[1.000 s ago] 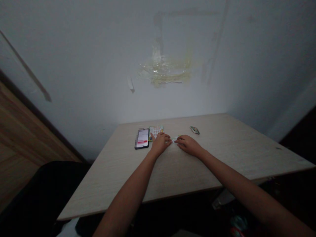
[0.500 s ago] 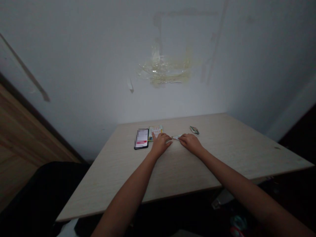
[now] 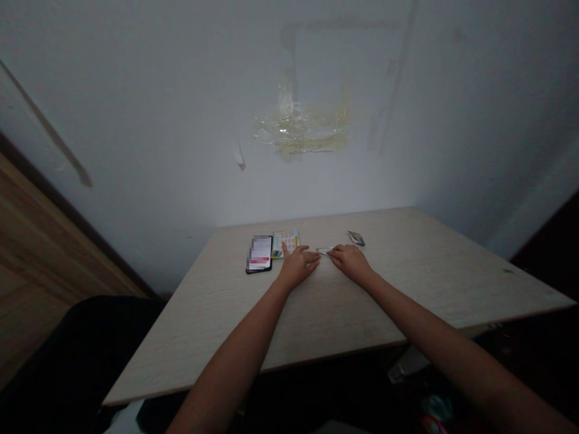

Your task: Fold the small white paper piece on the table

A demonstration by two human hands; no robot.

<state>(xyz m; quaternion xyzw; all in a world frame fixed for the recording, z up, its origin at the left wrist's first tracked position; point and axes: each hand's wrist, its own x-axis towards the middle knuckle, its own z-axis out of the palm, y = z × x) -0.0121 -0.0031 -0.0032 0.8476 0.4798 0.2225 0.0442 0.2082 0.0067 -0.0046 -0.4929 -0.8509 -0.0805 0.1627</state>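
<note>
Between my hands on the table lies a small pale piece of paper [image 3: 324, 250], perhaps folded; its details are too small to make out. My right hand [image 3: 351, 260] has its fingers closed on the right end of the paper and covers part of it. At the left end, my left hand [image 3: 297, 265] is open, with fingertips stretched toward the paper and the thumb spread apart. That thumb overlaps a printed colourful sheet or booklet [image 3: 290, 236] just behind the hand. Whether the left fingertips press on the paper is unclear.
Left of the booklet lies a phone [image 3: 260, 254] with a lit, partly blurred screen. A small dark-patterned packet or folded piece [image 3: 356, 238] rests behind my right hand. The pale wooden table [image 3: 335, 319] meets a wall [image 3: 190, 120] with tape remnants [image 3: 312, 132].
My left hand has shifted slightly right, its fingers now straighter and nearer the paper. The right hand stays nearly still on the paper.
</note>
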